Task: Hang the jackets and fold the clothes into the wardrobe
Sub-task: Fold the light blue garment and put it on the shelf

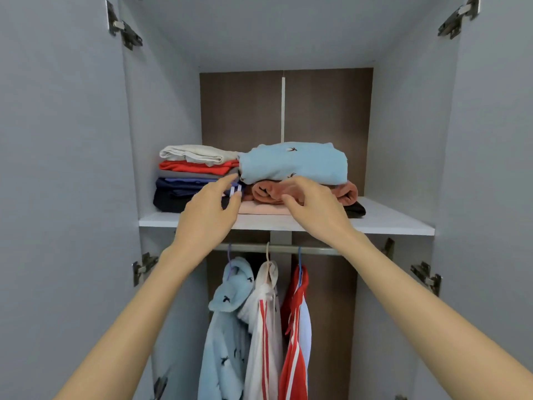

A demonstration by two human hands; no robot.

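Observation:
Two stacks of folded clothes lie on the white wardrobe shelf. The left stack has cream, red, grey and navy pieces. The right stack has a light blue patterned garment on top of a salmon pink one, with pale pink and black pieces beneath. My left hand reaches in with relaxed fingers near the blue garment's left lower corner. My right hand hovers in front of the pink garment with fingers loosely bent, holding nothing. Below, three jackets hang on the rail: light blue, white with red stripes, and red.
Both wardrobe doors stand open at the sides, with metal hinges on the inner walls. The brown back panel shows above the stacks. The shelf has bare surface to the right of the stacks.

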